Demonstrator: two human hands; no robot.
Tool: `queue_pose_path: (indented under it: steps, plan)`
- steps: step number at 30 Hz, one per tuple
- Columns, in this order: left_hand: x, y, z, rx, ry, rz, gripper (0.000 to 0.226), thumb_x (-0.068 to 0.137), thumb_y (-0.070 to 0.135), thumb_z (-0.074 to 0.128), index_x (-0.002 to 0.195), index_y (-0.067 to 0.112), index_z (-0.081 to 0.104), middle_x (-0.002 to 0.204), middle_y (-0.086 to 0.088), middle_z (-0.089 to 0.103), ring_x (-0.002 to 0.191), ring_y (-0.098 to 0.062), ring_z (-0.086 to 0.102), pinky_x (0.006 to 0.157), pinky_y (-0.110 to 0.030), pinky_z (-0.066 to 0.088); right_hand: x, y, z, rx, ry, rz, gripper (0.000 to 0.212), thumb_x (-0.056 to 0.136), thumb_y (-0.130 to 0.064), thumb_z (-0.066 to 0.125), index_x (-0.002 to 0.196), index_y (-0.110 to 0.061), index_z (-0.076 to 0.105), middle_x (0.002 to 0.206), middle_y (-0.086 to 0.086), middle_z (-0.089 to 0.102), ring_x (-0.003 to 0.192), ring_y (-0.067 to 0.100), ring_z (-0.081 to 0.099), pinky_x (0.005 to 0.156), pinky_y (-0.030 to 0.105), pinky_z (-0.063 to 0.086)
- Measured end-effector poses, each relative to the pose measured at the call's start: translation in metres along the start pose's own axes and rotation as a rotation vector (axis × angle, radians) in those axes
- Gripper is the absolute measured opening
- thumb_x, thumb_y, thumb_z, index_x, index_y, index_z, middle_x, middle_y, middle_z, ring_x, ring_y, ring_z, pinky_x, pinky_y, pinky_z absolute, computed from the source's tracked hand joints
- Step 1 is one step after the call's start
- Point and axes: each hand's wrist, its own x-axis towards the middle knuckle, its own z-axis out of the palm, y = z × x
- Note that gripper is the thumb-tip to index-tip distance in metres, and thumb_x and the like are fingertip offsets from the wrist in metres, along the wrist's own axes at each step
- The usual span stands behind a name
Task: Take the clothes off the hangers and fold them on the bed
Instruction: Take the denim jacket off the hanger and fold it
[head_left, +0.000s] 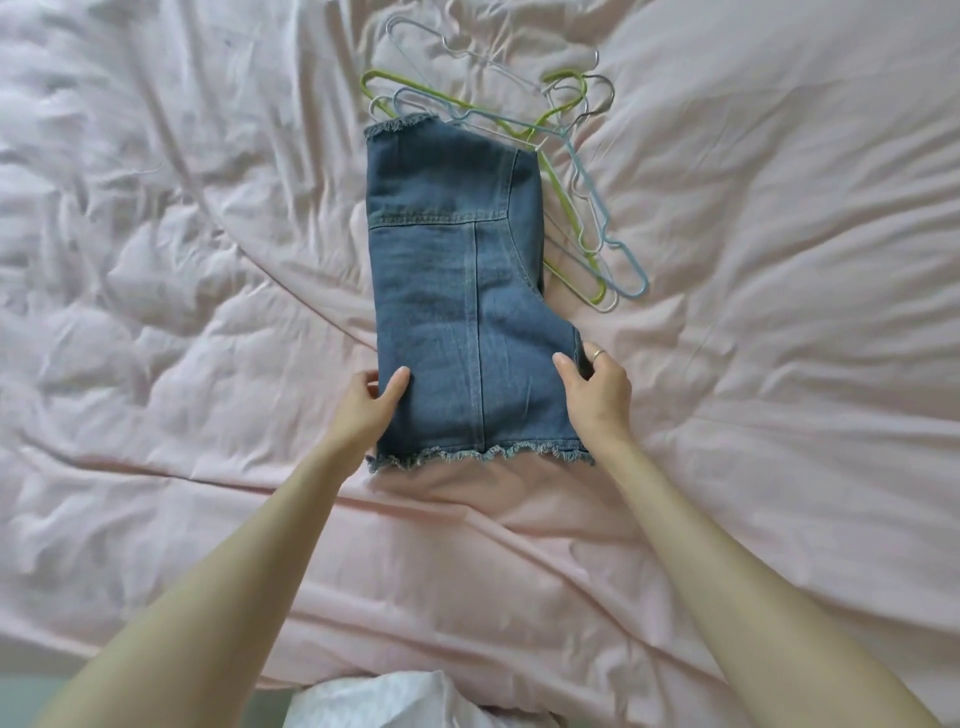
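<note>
On the bed, denim garment lies folded lengthwise.
Left hand and right hand pinch its side edges; hangers beside it.

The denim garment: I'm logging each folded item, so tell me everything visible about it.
The denim garment is blue, with frayed hems at its near and far ends and stitched seams. It lies flat, folded lengthwise, on the pink bedsheet. Its far right edge overlaps the wire hangers. The left hand and right hand pinch its near side edges.
</note>
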Motion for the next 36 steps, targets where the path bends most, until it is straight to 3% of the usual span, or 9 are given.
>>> queue_pose_path:
  steps: [3, 6, 9, 17, 22, 25, 27, 33, 36]
  plan:
    - [0.004, -0.003, -0.003, -0.032, -0.047, -0.035, 0.048, 0.094, 0.041, 0.051, 0.126, 0.006, 0.046, 0.112, -0.004, 0.055, 0.093, -0.017, 0.054, 0.067, -0.024, 0.046, 0.004, 0.019, 0.003, -0.154, -0.017, 0.024, 0.02, 0.086, -0.03, 0.065, 0.095, -0.012, 0.061, 0.101, 0.01, 0.056, 0.097, 0.024, 0.049, 0.083, 0.031, 0.04]
    - [0.009, -0.005, -0.007, -0.199, -0.156, -0.132, 0.049, 0.092, 0.047, 0.051, 0.121, 0.007, 0.053, 0.118, -0.007, 0.062, 0.099, -0.02, 0.061, 0.075, -0.029, 0.05, 0.007, 0.021, 0.006, -0.102, -0.098, 0.155, 0.062, 0.077, -0.044, 0.071, 0.125, -0.01, 0.05, 0.122, 0.006, 0.052, 0.111, 0.02, 0.051, 0.1, 0.037, 0.042]
    - [0.009, -0.002, -0.01, -0.332, -0.263, -0.217, 0.041, 0.091, 0.047, 0.052, 0.104, 0.01, 0.061, 0.106, -0.006, 0.067, 0.096, -0.021, 0.065, 0.083, -0.035, 0.053, 0.011, 0.016, 0.009, 0.127, -0.181, 0.372, 0.084, 0.058, -0.058, 0.076, 0.122, -0.009, 0.052, 0.116, 0.002, 0.063, 0.104, 0.019, 0.062, 0.093, 0.04, 0.051]
    - [-0.014, 0.007, -0.026, -0.236, -0.288, -0.336, 0.033, 0.087, 0.04, 0.063, 0.095, 0.008, 0.06, 0.085, -0.008, 0.066, 0.065, -0.018, 0.065, 0.045, -0.022, 0.051, -0.017, -0.007, -0.012, 0.24, -0.316, 0.57, 0.045, 0.083, -0.022, 0.072, 0.115, 0.005, 0.059, 0.102, 0.008, 0.065, 0.078, 0.017, 0.062, 0.057, 0.019, 0.049]
    - [-0.057, -0.019, -0.049, -0.046, -0.445, -0.575, 0.044, 0.085, 0.043, 0.065, 0.104, 0.005, 0.055, 0.086, -0.01, 0.065, 0.07, -0.023, 0.063, 0.058, -0.032, 0.051, -0.088, -0.005, -0.034, 0.199, -0.447, 0.739, 0.033, 0.085, -0.027, 0.068, 0.107, -0.005, 0.057, 0.102, -0.005, 0.062, 0.089, 0.013, 0.055, 0.062, 0.018, 0.042]
    - [-0.079, -0.039, -0.058, 0.062, -0.52, -0.631, 0.044, 0.084, 0.042, 0.066, 0.106, 0.005, 0.057, 0.081, -0.007, 0.065, 0.066, -0.02, 0.061, 0.057, -0.03, 0.048, -0.121, 0.013, -0.04, 0.19, -0.562, 0.862, 0.065, 0.062, -0.036, 0.084, 0.115, -0.006, 0.061, 0.114, 0.003, 0.064, 0.104, 0.02, 0.06, 0.09, 0.031, 0.05]
    - [-0.086, -0.042, -0.064, 0.066, -0.543, -0.624, 0.037, 0.083, 0.038, 0.068, 0.099, 0.006, 0.059, 0.076, -0.005, 0.062, 0.062, -0.018, 0.059, 0.053, -0.027, 0.047, -0.125, 0.024, -0.045, 0.224, -0.596, 0.884, 0.058, 0.063, -0.036, 0.085, 0.11, -0.01, 0.064, 0.115, 0.006, 0.064, 0.107, 0.024, 0.059, 0.1, 0.04, 0.045]
    - [-0.082, -0.016, -0.087, -0.088, -0.551, -0.527, 0.037, 0.084, 0.029, 0.067, 0.109, 0.003, 0.058, 0.084, -0.012, 0.068, 0.063, -0.021, 0.064, 0.061, -0.029, 0.053, -0.11, -0.01, -0.059, 0.25, -0.62, 0.834, 0.057, 0.06, -0.043, 0.085, 0.102, -0.009, 0.066, 0.109, 0.006, 0.066, 0.104, 0.023, 0.062, 0.098, 0.036, 0.047]
    - [-0.078, 0.006, -0.096, -0.145, -0.574, -0.442, 0.038, 0.087, 0.034, 0.061, 0.112, 0.006, 0.056, 0.095, -0.016, 0.067, 0.071, -0.025, 0.068, 0.065, -0.033, 0.057, -0.101, -0.034, -0.065, 0.358, -0.576, 0.862, 0.022, 0.087, -0.026, 0.063, 0.079, -0.005, 0.063, 0.067, 0.006, 0.069, 0.061, 0.016, 0.067, 0.07, 0.025, 0.055]
